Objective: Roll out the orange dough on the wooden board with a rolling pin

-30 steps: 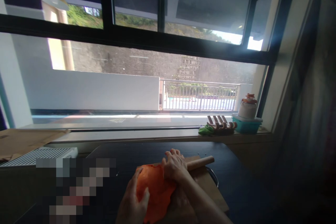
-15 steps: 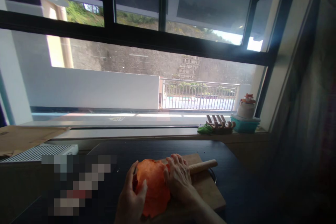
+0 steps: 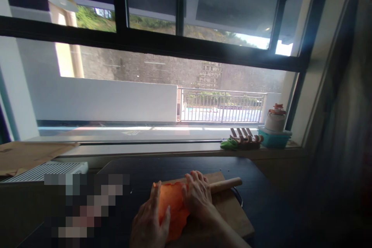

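A flattened sheet of orange dough (image 3: 174, 205) with an uneven edge lies over the left part of a wooden board (image 3: 232, 215). My left hand (image 3: 149, 213) rests over the dough's left side, fingers stretched forward and thumb apart, hiding that edge. At the dough's right edge is my right hand (image 3: 199, 193), palm down with its fingers reaching forward, thumb against the dough. A wooden rolling pin (image 3: 228, 185) sticks out to the right from beside this hand; its other end is hidden, and I cannot tell whether the fingers press on it.
The board lies on a dark table (image 3: 186, 164) below a window. A teal box (image 3: 274, 138), a white container (image 3: 275, 120) and a slatted rack (image 3: 245, 137) stand on the sill. Cardboard (image 3: 31, 155) lies at the left. Part of the table's left side is blurred out.
My left hand has moved right and in over the dough, and the dough's left edge has come inward. My right hand has stayed nearly in place. The camera view has shifted slightly.
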### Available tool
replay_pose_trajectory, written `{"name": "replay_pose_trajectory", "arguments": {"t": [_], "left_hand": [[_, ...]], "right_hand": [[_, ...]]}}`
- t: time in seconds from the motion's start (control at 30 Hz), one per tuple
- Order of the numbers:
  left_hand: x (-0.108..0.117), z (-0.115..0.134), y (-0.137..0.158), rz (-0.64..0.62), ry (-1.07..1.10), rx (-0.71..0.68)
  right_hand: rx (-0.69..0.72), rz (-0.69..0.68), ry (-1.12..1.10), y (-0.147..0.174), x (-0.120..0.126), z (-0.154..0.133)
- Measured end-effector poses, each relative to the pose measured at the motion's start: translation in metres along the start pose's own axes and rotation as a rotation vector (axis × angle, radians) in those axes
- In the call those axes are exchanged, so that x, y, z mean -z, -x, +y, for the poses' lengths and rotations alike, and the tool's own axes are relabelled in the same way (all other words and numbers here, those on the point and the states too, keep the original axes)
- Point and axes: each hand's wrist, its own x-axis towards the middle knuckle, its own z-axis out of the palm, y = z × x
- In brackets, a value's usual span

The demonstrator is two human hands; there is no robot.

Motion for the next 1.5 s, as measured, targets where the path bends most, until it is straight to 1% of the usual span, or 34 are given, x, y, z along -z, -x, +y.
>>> {"name": "replay_pose_trajectory", "arguments": {"t": [0.07,0.13,0.2,0.27,0.33,0.43,0.53,0.6,0.73,0.8,0.87,0.93,1.03,1.1,1.2,1.3,1.4,1.43,1.5], "left_hand": [[0.007,0.010,0.000,-0.020,-0.091,0.075],[0.011,0.016,-0.001,-0.023,-0.096,0.116],[0.012,0.016,-0.002,0.000,-0.004,0.111],[0.010,0.012,-0.003,0.023,0.140,0.080],[0.008,0.007,-0.004,0.016,0.272,0.073],[0.008,0.000,-0.004,-0.016,0.393,0.161],[0.010,-0.004,-0.003,-0.040,0.481,0.309],[0.011,-0.006,-0.002,-0.056,0.558,0.379],[0.014,-0.008,-0.002,-0.015,0.656,0.417],[0.014,-0.009,-0.002,-0.037,0.686,0.423],[0.012,-0.011,-0.002,-0.093,0.696,0.430],[0.010,-0.012,-0.003,-0.101,0.664,0.428],[0.007,-0.009,-0.003,-0.026,0.586,0.400],[0.007,-0.006,-0.004,0.024,0.551,0.383],[0.006,-0.001,-0.004,0.075,0.514,0.366],[0.005,0.000,-0.005,0.086,0.486,0.340],[0.004,-0.002,-0.006,0.070,0.476,0.324],[0.004,-0.002,-0.006,0.060,0.473,0.324],[0.005,-0.001,-0.006,0.040,0.463,0.326]], "right_hand": [[0.003,0.012,0.004,0.016,0.001,0.003],[0.016,0.016,0.001,0.017,0.002,0.004],[0.034,0.012,0.003,0.004,0.004,0.002],[0.031,-0.002,0.004,-0.019,0.004,-0.001],[0.014,-0.014,0.001,-0.041,0.003,-0.004],[0.040,-0.021,-0.011,-0.059,0.000,-0.004],[0.106,-0.048,0.013,-0.055,0.000,0.005],[0.123,-0.055,0.047,-0.049,0.004,0.013],[0.075,-0.034,0.074,-0.044,0.022,0.030],[0.045,-0.007,0.060,-0.043,0.033,0.035],[0.054,-0.003,0.032,-0.037,0.040,0.038],[0.109,-0.040,0.000,-0.026,0.042,0.039],[0.176,-0.121,-0.042,-0.005,0.035,0.037],[0.160,-0.125,-0.087,0.003,0.028,0.033],[0.094,-0.057,-0.161,-0.007,0.017,0.021],[0.050,0.002,-0.178,-0.034,0.010,0.006],[0.057,-0.036,-0.126,-0.052,0.007,-0.003],[0.064,-0.060,-0.105,-0.052,0.007,-0.004],[0.079,-0.089,-0.080,-0.040,0.008,-0.001]]}}
